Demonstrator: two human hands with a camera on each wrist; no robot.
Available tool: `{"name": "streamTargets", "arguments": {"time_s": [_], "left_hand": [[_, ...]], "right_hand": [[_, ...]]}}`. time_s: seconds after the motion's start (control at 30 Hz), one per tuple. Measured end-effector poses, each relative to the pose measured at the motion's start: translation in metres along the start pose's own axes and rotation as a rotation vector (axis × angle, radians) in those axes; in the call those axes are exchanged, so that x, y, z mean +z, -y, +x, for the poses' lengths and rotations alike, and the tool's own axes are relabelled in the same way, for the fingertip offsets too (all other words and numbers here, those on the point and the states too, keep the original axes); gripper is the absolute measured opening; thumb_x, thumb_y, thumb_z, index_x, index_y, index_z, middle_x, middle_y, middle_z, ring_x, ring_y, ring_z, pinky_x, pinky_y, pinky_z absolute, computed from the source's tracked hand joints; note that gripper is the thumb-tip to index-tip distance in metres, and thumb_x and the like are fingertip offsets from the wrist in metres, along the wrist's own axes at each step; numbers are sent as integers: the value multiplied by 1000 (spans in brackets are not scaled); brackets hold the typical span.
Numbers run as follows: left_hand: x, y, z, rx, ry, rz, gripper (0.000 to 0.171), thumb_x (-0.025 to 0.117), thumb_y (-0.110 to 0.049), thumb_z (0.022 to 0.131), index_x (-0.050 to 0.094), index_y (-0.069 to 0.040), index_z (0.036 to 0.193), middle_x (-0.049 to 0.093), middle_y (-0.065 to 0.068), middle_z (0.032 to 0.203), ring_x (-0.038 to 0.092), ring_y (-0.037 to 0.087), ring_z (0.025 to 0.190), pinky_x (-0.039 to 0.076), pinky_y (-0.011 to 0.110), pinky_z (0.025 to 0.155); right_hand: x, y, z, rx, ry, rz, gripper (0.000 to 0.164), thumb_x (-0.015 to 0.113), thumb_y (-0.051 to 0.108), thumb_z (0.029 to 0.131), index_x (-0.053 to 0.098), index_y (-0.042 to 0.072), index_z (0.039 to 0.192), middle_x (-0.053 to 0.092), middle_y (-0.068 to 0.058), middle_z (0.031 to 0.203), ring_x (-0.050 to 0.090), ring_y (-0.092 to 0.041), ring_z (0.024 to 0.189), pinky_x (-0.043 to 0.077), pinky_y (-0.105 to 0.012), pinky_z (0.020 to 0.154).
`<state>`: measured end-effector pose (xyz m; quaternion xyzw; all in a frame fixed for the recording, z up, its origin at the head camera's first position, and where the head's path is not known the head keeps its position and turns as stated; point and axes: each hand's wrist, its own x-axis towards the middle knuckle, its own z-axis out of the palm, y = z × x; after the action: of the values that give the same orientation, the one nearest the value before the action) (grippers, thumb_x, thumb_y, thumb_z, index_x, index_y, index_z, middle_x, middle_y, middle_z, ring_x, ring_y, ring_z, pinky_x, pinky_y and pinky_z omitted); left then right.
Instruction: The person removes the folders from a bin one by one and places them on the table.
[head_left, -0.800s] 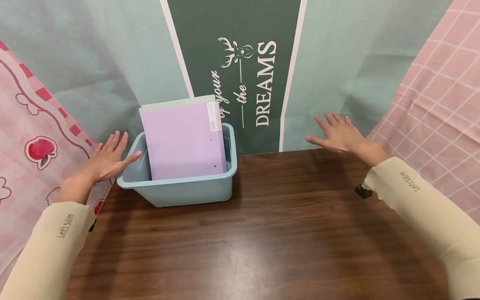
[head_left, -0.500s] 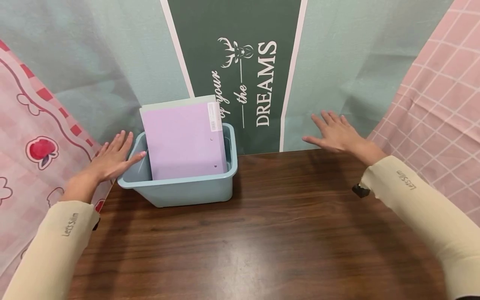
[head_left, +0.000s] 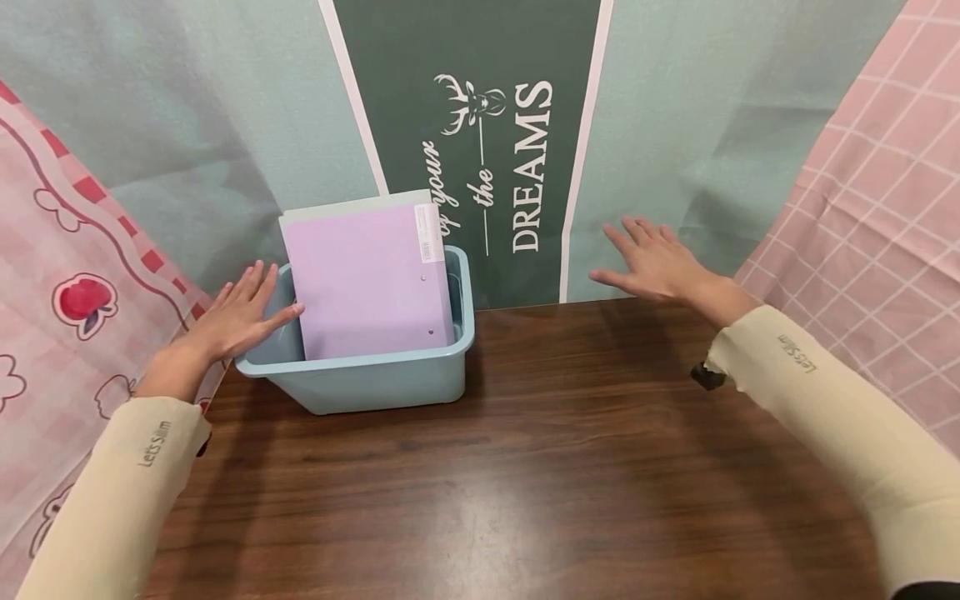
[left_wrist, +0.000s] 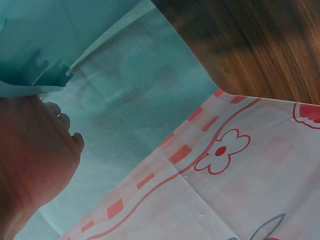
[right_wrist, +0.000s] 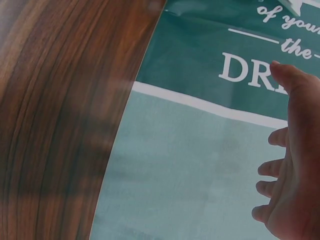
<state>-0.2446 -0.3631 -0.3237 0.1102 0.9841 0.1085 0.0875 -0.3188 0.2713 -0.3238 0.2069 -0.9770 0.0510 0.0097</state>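
Observation:
A light blue plastic bin (head_left: 367,387) stands at the back left of the table. Upright inside it, tilted a little, is a lilac folder (head_left: 367,287) with a white barcode label; a pale green sheet or folder (head_left: 356,205) shows behind its top edge. My left hand (head_left: 236,321) hovers at the bin's left rim with fingers spread, the thumb over the bin's opening; whether it touches the rim I cannot tell. In the air at the back right, my right hand (head_left: 656,267) has its fingers extended and holds nothing. Its nearest thing is the hanging cloth behind.
The brown wood-grain table (head_left: 525,467) spreads out in front of the bin. A green printed cloth (head_left: 480,83) hangs along the back. Pink cloths hang at both sides, one with fruit prints (head_left: 82,304), one with a white grid (head_left: 900,208).
Both hands have moved inward: the left one to the right over the bin's left side, the right one to the left. The bin and folder stay in place.

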Motion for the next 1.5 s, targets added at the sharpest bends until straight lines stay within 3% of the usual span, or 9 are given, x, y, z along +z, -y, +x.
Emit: {"name": "streamTargets", "arguments": {"time_s": [0.43, 0.67, 0.93, 1.2, 1.5], "left_hand": [[4, -4, 5, -1, -3, 15, 99, 36, -65, 108, -11, -2, 167, -19, 26, 173, -15, 45, 161, -10, 66, 126], [7, -4, 6, 9, -19, 33, 100, 35, -66, 108, -11, -1, 167, -13, 25, 174, -6, 46, 162, -5, 66, 127], [9, -3, 7, 11, -20, 13, 99, 36, -66, 108, -11, -1, 167, -14, 23, 175, -2, 45, 162, -5, 63, 128], [9, -7, 8, -24, -1, -37, 100, 37, -68, 107, -15, -6, 167, -20, 17, 175, -3, 53, 159, 1, 68, 126], [9, -7, 6, -26, -6, -28, 101, 39, -67, 107, -14, -4, 166, -19, 19, 175, -2, 49, 161, -3, 65, 128]], "right_hand": [[-4, 22, 14, -71, -19, 8, 100, 47, 74, 101, 18, 9, 171, 14, -29, 174, 11, -50, 160, 9, -69, 127], [-4, 35, 24, -119, -36, 5, 99, 49, 72, 101, 18, 9, 171, 17, -29, 173, 14, -49, 160, 11, -66, 128], [-3, 53, 34, -152, -60, -2, 98, 53, 70, 101, 20, 9, 170, 20, -28, 172, 16, -46, 160, 14, -64, 128], [-5, 67, 43, -164, -68, 10, 98, 54, 68, 101, 20, 8, 170, 19, -27, 173, 14, -44, 162, 12, -61, 130], [-6, 83, 54, -223, -88, 9, 97, 54, 68, 101, 21, 8, 170, 21, -27, 172, 14, -43, 162, 15, -60, 130]]}}
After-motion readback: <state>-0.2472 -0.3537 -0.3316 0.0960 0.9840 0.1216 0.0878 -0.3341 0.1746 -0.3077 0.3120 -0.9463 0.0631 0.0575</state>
